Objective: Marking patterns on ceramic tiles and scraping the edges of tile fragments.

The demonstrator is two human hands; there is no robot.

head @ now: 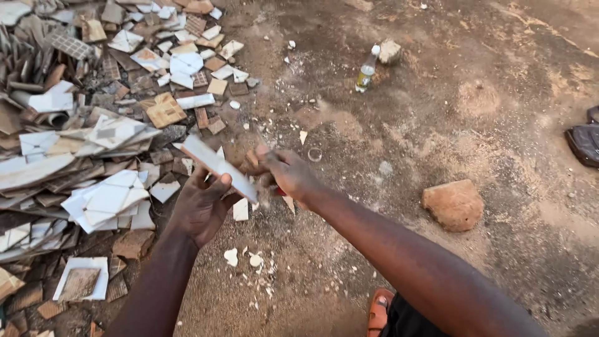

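White flat tile shard [218, 166], left hand [201, 205] grip grasping it, right hand [288, 175] grip blurred, unclear

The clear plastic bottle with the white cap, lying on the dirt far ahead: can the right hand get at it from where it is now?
Probably not. The bottle lies well beyond the right hand, which is beside the white tile strip held by the left hand. Only bare dirt lies between; nothing blocks it.
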